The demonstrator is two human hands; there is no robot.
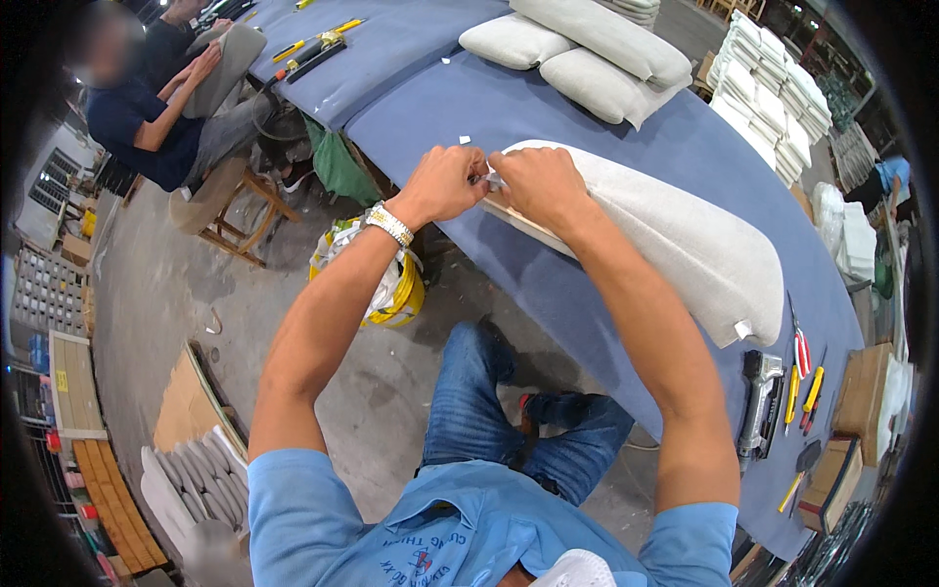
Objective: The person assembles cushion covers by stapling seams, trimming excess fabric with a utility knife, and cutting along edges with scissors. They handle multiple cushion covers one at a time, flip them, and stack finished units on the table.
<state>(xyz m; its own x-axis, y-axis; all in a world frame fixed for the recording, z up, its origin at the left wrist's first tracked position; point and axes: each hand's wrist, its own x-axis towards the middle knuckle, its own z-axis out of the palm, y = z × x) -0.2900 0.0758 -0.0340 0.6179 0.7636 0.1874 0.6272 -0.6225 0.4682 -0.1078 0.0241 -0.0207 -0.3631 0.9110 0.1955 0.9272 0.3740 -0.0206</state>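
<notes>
A long light-grey upholstered cushion (675, 235) lies on the blue-covered table, with a strip of bare pale wood (528, 223) along its near side. Just off its far-left end, my left hand (448, 184) and my right hand (540, 182) meet with fingers pinched. Between them shows a small whitish piece (496, 182), mostly hidden by my fingers. My right hand is right over the cushion's end and seems to touch it; whether the left one does, I cannot tell. A small white tag (743, 329) sticks out at the cushion's near end.
Stuffed grey cushions (597, 59) are piled at the table's far side. A staple gun (758, 406), red-handled pliers (802, 352) and yellow-handled tools lie at the right. Below my left forearm stands a yellow bucket (403, 305). Two people sit at far left, near a wooden stool (240, 220).
</notes>
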